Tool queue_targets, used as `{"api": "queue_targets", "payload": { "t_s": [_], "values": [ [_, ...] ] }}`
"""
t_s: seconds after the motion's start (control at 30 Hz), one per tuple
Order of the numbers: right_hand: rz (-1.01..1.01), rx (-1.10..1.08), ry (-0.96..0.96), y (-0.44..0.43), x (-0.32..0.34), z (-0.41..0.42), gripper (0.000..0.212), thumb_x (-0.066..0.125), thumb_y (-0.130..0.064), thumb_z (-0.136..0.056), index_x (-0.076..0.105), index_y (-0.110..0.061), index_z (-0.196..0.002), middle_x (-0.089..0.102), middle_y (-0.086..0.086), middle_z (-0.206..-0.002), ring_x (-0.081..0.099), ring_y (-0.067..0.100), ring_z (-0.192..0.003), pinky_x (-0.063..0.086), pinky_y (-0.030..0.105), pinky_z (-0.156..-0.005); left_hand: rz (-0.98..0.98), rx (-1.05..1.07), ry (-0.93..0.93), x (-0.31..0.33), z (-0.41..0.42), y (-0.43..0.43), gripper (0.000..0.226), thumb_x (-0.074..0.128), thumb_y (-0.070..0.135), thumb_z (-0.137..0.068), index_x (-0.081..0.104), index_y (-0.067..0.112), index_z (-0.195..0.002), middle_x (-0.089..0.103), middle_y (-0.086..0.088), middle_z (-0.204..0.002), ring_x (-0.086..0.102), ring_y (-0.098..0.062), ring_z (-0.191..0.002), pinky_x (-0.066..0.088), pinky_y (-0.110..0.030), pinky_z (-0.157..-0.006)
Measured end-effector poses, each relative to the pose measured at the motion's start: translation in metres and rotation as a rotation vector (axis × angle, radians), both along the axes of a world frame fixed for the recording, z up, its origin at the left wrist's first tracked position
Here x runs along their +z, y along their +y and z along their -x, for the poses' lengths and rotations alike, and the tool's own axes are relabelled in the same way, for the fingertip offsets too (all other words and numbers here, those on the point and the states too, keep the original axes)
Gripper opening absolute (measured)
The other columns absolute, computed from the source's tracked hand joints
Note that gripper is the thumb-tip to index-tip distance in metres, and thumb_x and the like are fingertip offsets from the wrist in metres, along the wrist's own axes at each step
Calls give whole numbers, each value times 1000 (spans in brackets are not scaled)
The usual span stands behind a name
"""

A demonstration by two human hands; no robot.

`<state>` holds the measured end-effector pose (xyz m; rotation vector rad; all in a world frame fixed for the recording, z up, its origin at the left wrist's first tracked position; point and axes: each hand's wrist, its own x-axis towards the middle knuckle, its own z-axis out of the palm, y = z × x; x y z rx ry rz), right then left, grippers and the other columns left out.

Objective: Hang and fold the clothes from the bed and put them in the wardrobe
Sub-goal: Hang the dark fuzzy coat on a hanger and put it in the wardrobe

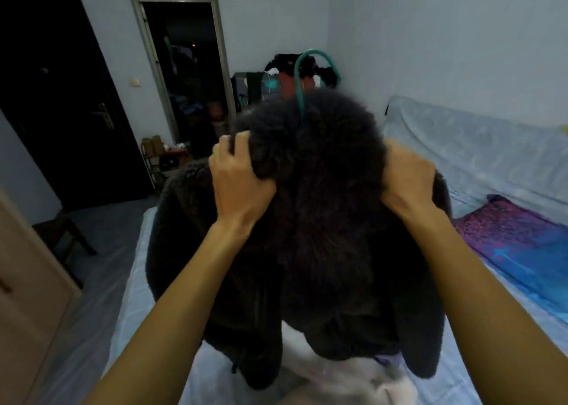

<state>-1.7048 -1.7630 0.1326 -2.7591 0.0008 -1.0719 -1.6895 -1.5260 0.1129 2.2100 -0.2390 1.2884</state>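
Dim room, pale grey plastered walls [430, 35]. Far left: closed black panelled door [61, 112]. Beside it, an open grey-framed doorway [184, 75] onto a dark cluttered space. Near left: small dark wooden stool [66, 235].

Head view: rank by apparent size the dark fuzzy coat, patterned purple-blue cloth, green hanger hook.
1. dark fuzzy coat, though it is held close to the camera
2. patterned purple-blue cloth
3. green hanger hook
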Motion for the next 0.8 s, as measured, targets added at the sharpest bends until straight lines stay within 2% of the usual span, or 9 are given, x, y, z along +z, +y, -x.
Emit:
{"api": "queue_targets", "payload": {
  "t_s": [0.1, 0.2, 0.27, 0.3, 0.37, 0.43, 0.53, 0.63, 0.8],
  "values": [
    [4, -16, -62, 6, 5, 6, 14, 46, -12, -94, 58, -4, -95, 60, 25, -94, 58, 46, -86, 28, 37, -63, -63, -140, 80, -27, 15, -5, 50, 62, 34, -76, 49, 10, -117, 51, -12, -111, 52, -25, -101, 47, -39, -87],
    [4, -26, -135, 7, -9, 1, 12, 50, -13, -93, 59, -6, -89, 59, 22, -87, 58, 45, -75, 30, 37, -58, 226, -251, 94, -31, 25, 10, 41, 55, 35, -89, 47, 18, -126, 62, 5, -98, 59, -6, -85, 45, -20, -74],
    [-10, -30, -168, 5, -19, -2, 6, 55, -10, -89, 58, -8, -84, 58, 19, -80, 58, 42, -66, 27, 33, -52, 369, -165, 22, -16, 18, 32, 32, 43, 24, -95, 49, 17, -126, 66, 5, -86, 60, -5, -73, 44, -20, -67],
    [-16, -27, -195, 3, -21, -2, 7, 59, -8, -87, 57, -9, -80, 57, 17, -74, 57, 40, -60, 24, 29, -49, 319, -119, 40, -8, 10, 45, 31, 40, 21, -95, 52, 16, -123, 67, 2, -90, 61, -10, -78, 46, -24, -71],
    [-22, -22, -242, 2, -22, 0, 14, 64, -5, -81, 54, -11, -75, 52, 14, -66, 52, 36, -49, 12, 21, -48, 3, -36, 160, 6, -8, 66, 36, 41, 23, -89, 57, 14, -120, 64, -6, -108, 59, -23, -100, 45, -37, -89],
    [-26, -21, -281, 2, -19, 3, 16, 66, -4, -79, 53, -12, -74, 49, 13, -64, 49, 34, -45, 5, 20, -49, -275, -35, 277, 12, -22, 76, 42, 41, 33, -85, 60, 12, -117, 61, -10, -115, 54, -29, -109, 38, -44, -95],
    [-59, -33, -317, 0, -17, 4, 12, 66, -8, -80, 55, -11, -76, 51, 15, -68, 51, 36, -48, 12, 25, -51, -266, -224, 399, 18, -19, 61, 42, 44, 54, -83, 64, 17, -81, 65, -6, -86, 60, -27, -83, 46, -39, -73],
    [-74, 31, -242, -7, -15, -1, 9, 66, -11, -80, 57, -13, -80, 53, 13, -74, 53, 37, -60, 24, 32, -60, -113, -244, 386, 21, -16, 45, 36, 51, 55, -78, 43, 28, -55, 54, 0, -63, 57, -29, -66, 35, -34, -57],
    [30, -83, 20, -43, -15, -9, 28, 54, -40, -88, 61, -13, -96, 65, 20, -96, 61, 39, -90, 40, 41, -74, -122, -150, 156, 32, -22, 48, 45, 51, 53, -76, 61, 10, -69, 67, -16, -73, 63, -35, -68, 35, -33, -54]
  ]
}}
